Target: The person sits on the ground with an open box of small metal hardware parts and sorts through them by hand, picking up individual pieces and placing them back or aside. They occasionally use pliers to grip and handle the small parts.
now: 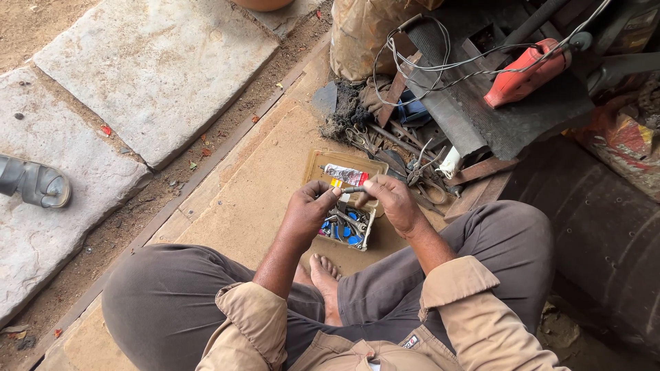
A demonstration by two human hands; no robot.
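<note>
Both hands meet above a small box of parts: the left hand (307,209) curls shut on something hidden, perhaps a yellow piece, while the right hand (393,200) pinches a small dark metal part (354,189) — long axis near level, pointing left. Fitting looks unfinished. Beyond lies a glue tube (346,174) in a shallow tray (313,167), then pliers (419,167) and an orange power tool (526,72).

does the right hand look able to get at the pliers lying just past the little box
Probably yes. The right hand is busy pinching a small dark piece with the left hand, but the pliers lie uncovered just beyond it, above the small box, with nothing between.
</note>
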